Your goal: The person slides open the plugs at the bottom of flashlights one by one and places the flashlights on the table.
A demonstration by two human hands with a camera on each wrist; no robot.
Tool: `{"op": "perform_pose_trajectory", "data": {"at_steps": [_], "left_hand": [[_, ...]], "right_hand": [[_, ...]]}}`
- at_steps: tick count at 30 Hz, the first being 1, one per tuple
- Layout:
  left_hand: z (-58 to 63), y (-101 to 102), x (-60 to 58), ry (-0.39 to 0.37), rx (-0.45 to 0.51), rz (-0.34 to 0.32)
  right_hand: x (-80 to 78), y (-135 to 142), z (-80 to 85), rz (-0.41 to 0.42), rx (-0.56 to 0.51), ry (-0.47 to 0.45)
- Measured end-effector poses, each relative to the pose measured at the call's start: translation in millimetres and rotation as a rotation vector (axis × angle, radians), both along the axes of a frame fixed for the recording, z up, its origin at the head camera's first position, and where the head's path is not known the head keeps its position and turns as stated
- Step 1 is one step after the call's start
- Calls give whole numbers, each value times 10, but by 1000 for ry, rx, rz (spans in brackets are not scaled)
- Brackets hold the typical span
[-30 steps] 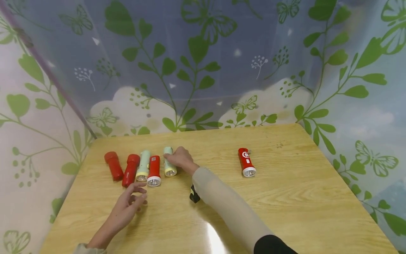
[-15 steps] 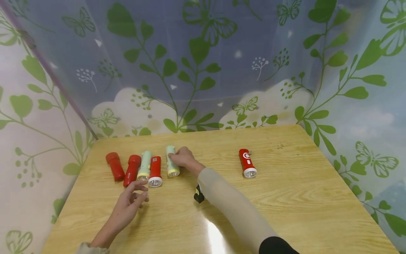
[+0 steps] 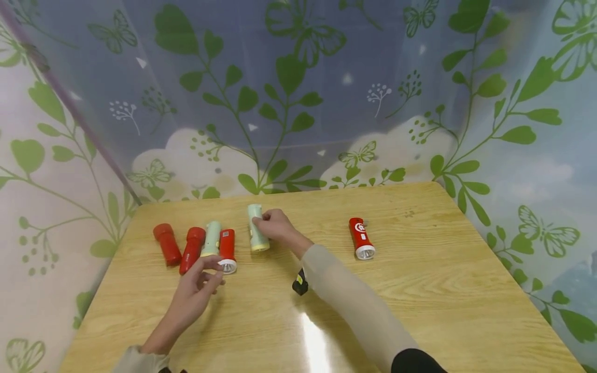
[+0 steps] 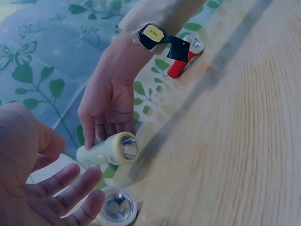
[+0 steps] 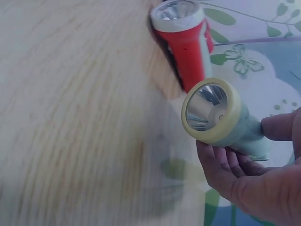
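My right hand [image 3: 278, 226] grips a pale green flashlight [image 3: 257, 229] around its body, thumb on one side and fingers on the other. Its yellow-rimmed lens [image 5: 210, 110] faces the right wrist camera, and in the left wrist view the flashlight's body [image 4: 96, 154] is tilted above the table. My left hand [image 3: 195, 291] hovers with loosely bent fingers and holds nothing. Just beyond it lies a red flashlight [image 3: 227, 243] with a white head. Beside that is another pale green flashlight [image 3: 212, 235], its lens end partly hidden by my left fingers.
Two all-red flashlights [image 3: 167, 244] lie at the left end of the row. Farther right, a red flashlight [image 3: 361, 237] with a white emblem lies alone on the wooden table [image 3: 420, 290]. A leaf-patterned curtain [image 3: 298, 103] hangs along the table's back edge.
My right hand has moved right and slightly away with the pale green flashlight, widening the gap to the white-headed red one. My left hand has shifted a little right and forward.
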State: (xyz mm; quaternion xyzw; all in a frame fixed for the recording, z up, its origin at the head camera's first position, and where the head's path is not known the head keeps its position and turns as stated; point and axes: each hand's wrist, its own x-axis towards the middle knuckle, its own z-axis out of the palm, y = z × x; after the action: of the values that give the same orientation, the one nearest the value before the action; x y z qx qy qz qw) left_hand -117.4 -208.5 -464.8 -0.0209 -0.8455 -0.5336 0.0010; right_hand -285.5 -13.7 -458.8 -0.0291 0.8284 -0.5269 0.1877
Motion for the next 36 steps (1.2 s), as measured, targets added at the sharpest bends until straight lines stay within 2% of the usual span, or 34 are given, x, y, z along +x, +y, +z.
{"op": "perform_pose_trajectory", "data": {"at_steps": [4,11,20,30,36], "left_hand": [[16,65,-23,42,6,-4],[61,173,-87,32,45,19],[95,300,-189,86,87,24],[192,455,-317,143,58,40],[225,552,-407,157,107,59]], "right_hand": [[13,74,79,-1,-45,1],[76,183,221,9,-89,27],[154,378,346,40,-116,50],[338,524,489,91,-146,77],[435,610,533,106,-179,100]]}}
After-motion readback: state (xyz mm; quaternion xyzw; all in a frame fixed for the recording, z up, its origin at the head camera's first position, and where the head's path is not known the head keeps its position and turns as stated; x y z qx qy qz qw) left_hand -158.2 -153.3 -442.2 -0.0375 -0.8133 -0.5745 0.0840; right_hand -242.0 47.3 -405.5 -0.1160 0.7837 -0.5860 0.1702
